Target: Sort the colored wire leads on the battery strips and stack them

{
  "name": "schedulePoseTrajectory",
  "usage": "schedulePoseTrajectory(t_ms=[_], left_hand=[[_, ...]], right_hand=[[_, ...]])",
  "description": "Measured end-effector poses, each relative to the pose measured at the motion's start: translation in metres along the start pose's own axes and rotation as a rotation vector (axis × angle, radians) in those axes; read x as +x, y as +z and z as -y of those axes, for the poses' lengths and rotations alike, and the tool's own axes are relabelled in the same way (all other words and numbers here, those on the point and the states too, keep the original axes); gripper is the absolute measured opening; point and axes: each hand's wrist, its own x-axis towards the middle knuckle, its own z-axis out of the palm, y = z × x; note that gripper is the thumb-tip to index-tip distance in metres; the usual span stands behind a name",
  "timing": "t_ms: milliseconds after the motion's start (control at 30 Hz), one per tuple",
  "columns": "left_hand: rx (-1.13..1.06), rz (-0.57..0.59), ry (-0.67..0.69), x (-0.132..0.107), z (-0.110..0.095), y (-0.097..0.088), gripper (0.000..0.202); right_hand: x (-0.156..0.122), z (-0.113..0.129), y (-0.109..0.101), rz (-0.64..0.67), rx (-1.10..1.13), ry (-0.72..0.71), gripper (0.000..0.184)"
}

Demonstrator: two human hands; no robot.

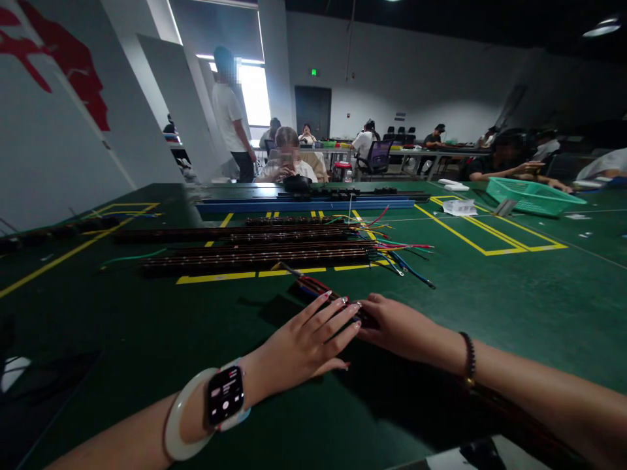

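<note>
My left hand (306, 343) lies flat on the green table (514, 307) with its fingers stretched out, the fingertips resting on a dark strip with red and blue wires (313, 287). It wears a smartwatch and a pale bangle at the wrist. My right hand (399, 326) comes in from the right, knuckles up, its fingers curled down against the same strip where the two hands meet. What its fingers hold is hidden. A beaded bracelet circles the right wrist.
Several long dark terminal strips (255, 251) with coloured wire ends (401, 251) lie farther back, inside yellow tape lines. A green basket (529, 196) stands at the far right. Other people sit at tables behind, and one stands near the window.
</note>
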Motion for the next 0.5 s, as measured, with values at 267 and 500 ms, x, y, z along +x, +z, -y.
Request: schedulePoseTrajectory(t_ms=[267,500], left_hand=[[-0.135,0.288,-0.089,-0.014,0.014,0.021,0.07],[-0.191,0.254,-0.083,-0.016,0.02,0.031,0.065]], right_hand=[[0.005,0.044,0.036,0.003,-0.183,-0.083,0.045],[-0.003,0.042,0.043,-0.063,-0.286,-0.057,0.044]])
